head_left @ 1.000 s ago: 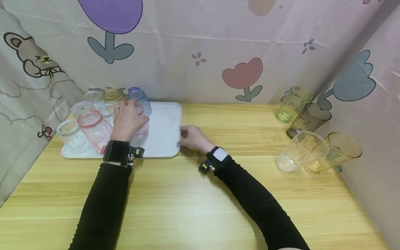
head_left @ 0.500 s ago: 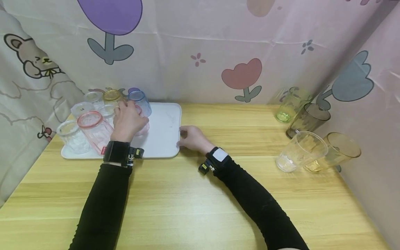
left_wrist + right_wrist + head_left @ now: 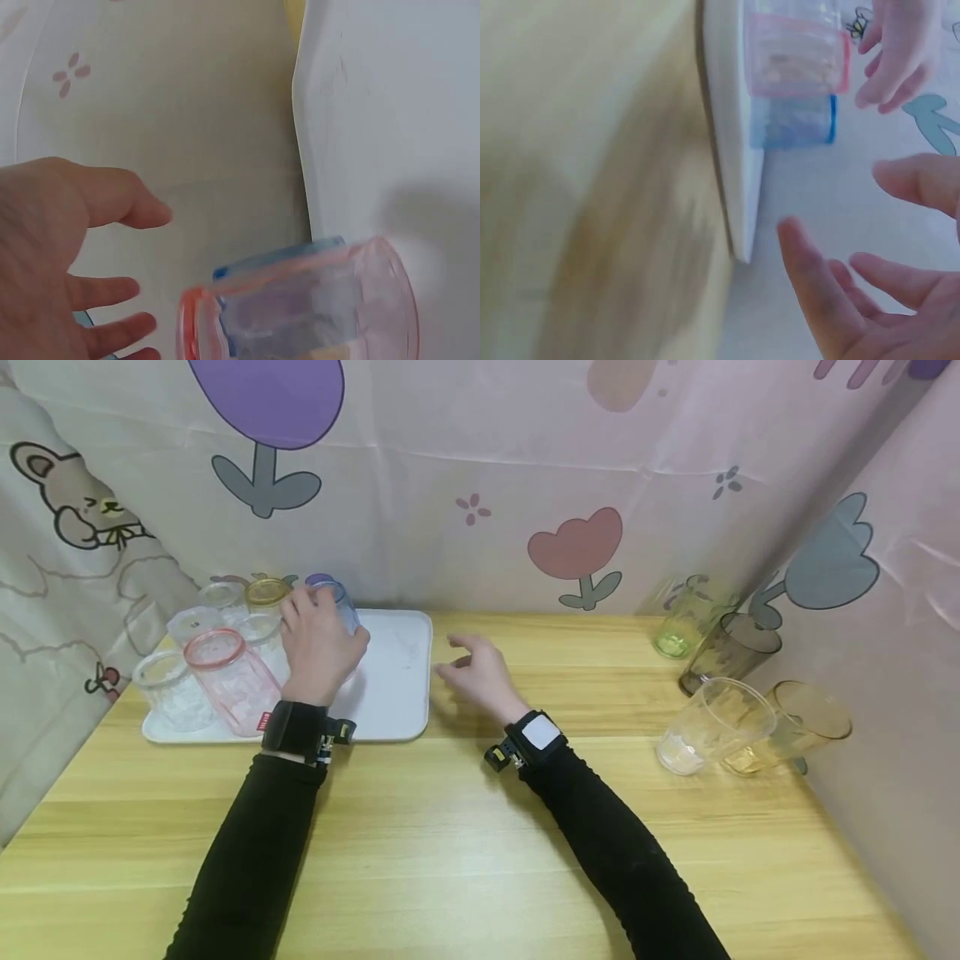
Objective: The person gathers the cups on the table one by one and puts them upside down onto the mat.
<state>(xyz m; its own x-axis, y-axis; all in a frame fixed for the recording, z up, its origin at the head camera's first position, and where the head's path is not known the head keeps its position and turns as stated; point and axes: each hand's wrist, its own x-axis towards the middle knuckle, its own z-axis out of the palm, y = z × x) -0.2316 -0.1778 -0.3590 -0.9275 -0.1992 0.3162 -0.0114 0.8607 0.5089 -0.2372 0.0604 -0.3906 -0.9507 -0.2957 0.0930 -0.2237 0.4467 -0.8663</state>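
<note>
In the head view we see the left hand (image 3: 322, 647) left of centre, its fingers loosely spread and gripping nothing, just clear of the pink cup (image 3: 795, 60), which stands beside the blue cup (image 3: 789, 124) on the white tray (image 3: 399, 677) at the frame's left. Near centre, we find the right hand (image 3: 483, 677) likewise bare, thumb and fingers parted, just beside the tray's right edge.

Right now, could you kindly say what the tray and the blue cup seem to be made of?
Tray: probably smooth plastic, from its even white surface. Blue cup: smooth glass or plastic; its tinted walls are see-through, leaving both open.
</note>
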